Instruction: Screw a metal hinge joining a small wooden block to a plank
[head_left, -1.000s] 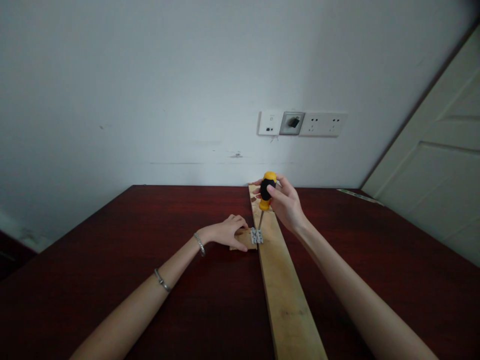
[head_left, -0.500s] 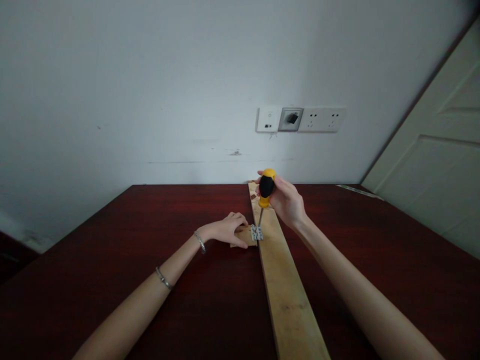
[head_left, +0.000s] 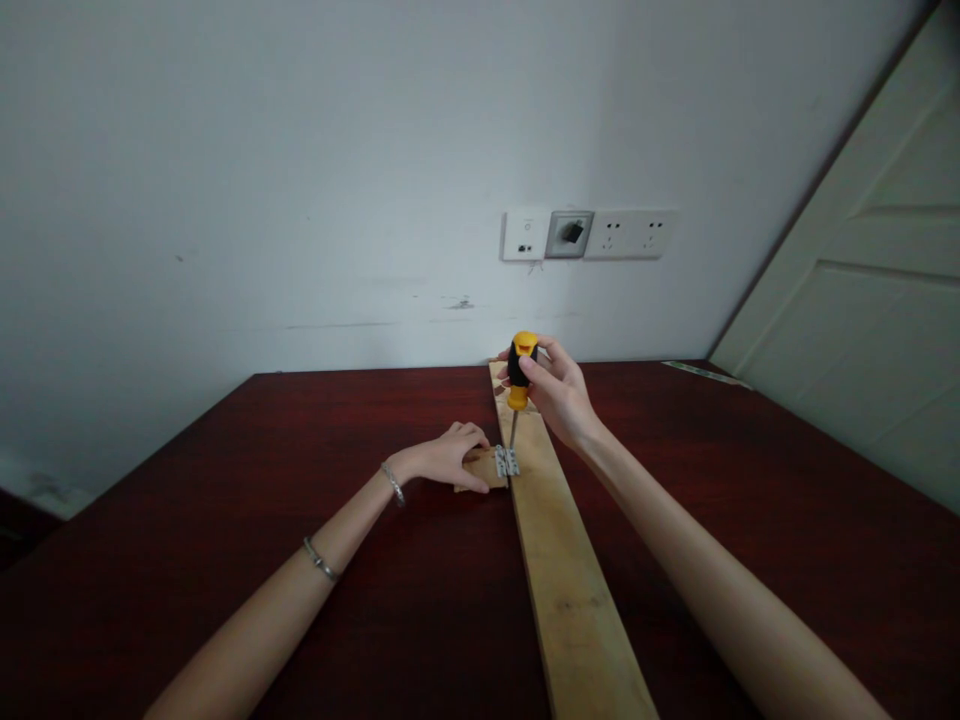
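Observation:
My right hand (head_left: 561, 392) grips the yellow and black handle of a screwdriver (head_left: 519, 385). Its shaft points down, with the tip at a silver metal hinge (head_left: 508, 461). That hinge spans the seam between a small wooden block (head_left: 487, 473) and a long wooden plank (head_left: 559, 540). A screw under the tip is too small to make out. My left hand (head_left: 448, 458) holds the small block from its left side, thumb at the near edge and fingers at the far edge, pressing it beside the plank.
The plank lies lengthwise on a dark red table (head_left: 360, 620) and reaches back to the white wall (head_left: 300, 180). Sockets and switches (head_left: 589, 235) sit on the wall. A thin flat strip (head_left: 705, 374) lies at the back right, near a white panelled door (head_left: 870, 330).
My right hand's grip on the screwdriver has turned, and the thumb now lies across the front of the handle. The whole view has shifted slightly; my left hand stays on the block.

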